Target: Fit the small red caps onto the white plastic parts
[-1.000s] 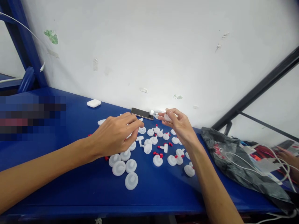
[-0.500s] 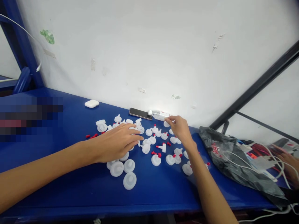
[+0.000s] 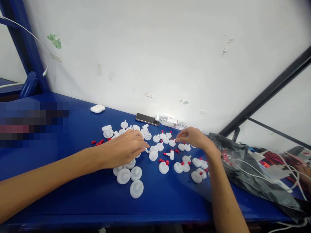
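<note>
My left hand [image 3: 128,145] is over the pile of white nozzle lids, its fingers drawn together. A white nozzle lid [image 3: 146,149] pokes out at its fingertips; most of it is hidden. My right hand [image 3: 190,137] has thumb and fingers pinched at a small red cap [image 3: 175,140], beside the spout of a white lid [image 3: 172,142]. Several lids with red caps, such as one lid [image 3: 163,167], are spread between and in front of my hands. Plain lids [image 3: 136,188] lie below my left hand. Loose red caps [image 3: 99,142] lie left of the pile.
Along the wall are a white earbud case [image 3: 97,108], a phone [image 3: 147,119] and a clear bottle [image 3: 170,122] on its side. A dark plastic bag [image 3: 245,174] with cables covers the blue table's [image 3: 73,200] right end. Another person's hand [image 3: 305,171] shows at far right.
My right hand has come away from the bottle, down and slightly right to the red-tipped lids. My left hand's spread fingers have drawn together over the pile.
</note>
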Available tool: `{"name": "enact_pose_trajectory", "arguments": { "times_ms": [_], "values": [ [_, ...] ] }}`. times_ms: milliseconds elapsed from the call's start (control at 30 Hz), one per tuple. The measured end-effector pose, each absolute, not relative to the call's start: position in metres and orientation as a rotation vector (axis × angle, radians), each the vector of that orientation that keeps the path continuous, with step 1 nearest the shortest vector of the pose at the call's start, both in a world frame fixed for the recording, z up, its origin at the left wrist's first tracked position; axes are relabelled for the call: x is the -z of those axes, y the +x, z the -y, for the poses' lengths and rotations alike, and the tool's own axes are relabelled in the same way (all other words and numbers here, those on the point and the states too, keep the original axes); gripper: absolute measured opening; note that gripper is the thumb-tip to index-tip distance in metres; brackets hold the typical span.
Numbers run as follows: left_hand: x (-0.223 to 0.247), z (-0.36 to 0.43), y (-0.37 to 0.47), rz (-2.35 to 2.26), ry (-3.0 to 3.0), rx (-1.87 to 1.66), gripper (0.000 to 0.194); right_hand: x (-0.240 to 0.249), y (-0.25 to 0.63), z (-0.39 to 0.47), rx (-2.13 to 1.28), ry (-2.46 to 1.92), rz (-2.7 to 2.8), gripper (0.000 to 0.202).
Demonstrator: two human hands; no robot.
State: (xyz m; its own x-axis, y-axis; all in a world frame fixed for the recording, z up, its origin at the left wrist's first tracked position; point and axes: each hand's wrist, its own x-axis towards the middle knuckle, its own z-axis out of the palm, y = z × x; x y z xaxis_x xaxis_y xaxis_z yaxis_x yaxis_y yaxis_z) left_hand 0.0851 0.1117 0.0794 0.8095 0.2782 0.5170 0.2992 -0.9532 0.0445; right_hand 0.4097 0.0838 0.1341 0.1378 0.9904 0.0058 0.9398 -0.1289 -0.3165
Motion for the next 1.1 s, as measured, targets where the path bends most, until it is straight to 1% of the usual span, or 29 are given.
{"name": "enact_pose_trajectory", "arguments": {
  "times_ms": [100,200,400,500,567,633,767,833,967,1100],
  "values": [
    [-0.082,-0.111,0.085,0.463,-3.053,0.789,0.021,-0.136,0.411,-0.078,-0.486,-2.208,1.955,0.009],
    [-0.084,-0.11,0.084,0.493,-3.115,0.795,0.02,-0.131,0.409,-0.079,-0.575,-2.279,1.947,0.007],
    [-0.083,-0.113,0.083,0.473,-3.113,0.855,0.026,-0.12,0.407,-0.083,-0.614,-2.308,1.936,0.009],
    [-0.083,-0.113,0.083,0.441,-3.074,0.913,0.024,-0.125,0.41,-0.08,-0.608,-2.252,1.936,0.01],
    [-0.083,-0.113,0.083,0.454,-3.034,0.978,0.022,-0.132,0.411,-0.077,-0.601,-2.176,1.928,0.006],
    [-0.084,-0.112,0.083,0.492,-2.989,1.05,0.025,-0.14,0.409,-0.075,-0.595,-2.057,1.922,0.004],
    [-0.086,-0.112,0.084,0.615,-2.905,1.179,0.032,-0.151,0.386,-0.071,-0.598,-1.742,1.943,0.017],
    [-0.088,-0.113,0.084,0.679,-2.881,1.219,0.033,-0.151,0.37,-0.07,-0.632,-1.596,1.972,0.019],
    [-0.09,-0.115,0.084,0.702,-2.821,1.282,0.034,-0.144,0.343,-0.068,-0.689,-1.384,2.026,0.018],
    [-0.087,-0.114,0.084,0.669,-2.824,1.286,0.035,-0.134,0.327,-0.069,-0.752,-1.259,2.03,0.021]
  ]
}}
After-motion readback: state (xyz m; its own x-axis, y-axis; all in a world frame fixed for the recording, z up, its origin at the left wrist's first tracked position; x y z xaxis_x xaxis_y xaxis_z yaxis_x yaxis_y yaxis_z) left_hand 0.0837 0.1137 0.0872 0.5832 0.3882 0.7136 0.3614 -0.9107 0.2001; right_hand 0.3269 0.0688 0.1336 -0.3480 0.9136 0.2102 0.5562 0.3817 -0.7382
